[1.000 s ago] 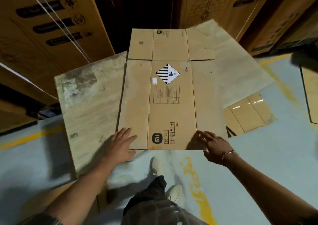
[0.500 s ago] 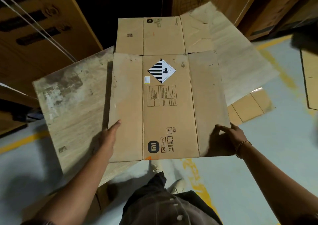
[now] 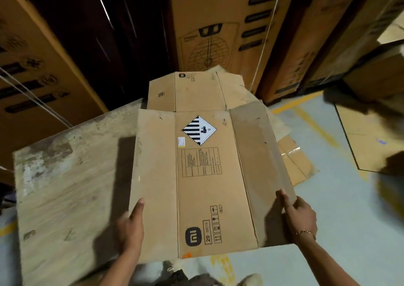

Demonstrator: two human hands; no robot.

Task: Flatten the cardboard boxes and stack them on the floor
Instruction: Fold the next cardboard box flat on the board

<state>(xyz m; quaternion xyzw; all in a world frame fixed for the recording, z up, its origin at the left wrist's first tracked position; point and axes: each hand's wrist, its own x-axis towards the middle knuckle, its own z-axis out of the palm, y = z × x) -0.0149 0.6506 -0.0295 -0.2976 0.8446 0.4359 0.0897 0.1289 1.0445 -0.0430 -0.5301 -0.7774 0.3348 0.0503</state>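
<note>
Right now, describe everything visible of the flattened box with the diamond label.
The flattened box is brown cardboard, opened into three long creased panels with flaps at the far end. Its middle panel bears a black-striped diamond label, a printed table and a logo. The right panel tilts up. The left hand grips its left edge, the right hand its right edge, partly over a worn board.

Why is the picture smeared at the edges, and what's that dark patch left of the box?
Head view: the flattened box is fairly sharp, the tall cartons behind streak with motion blur, the wide lens bows straight edges; the dark patch on the worn board is the box's shadow.
</note>
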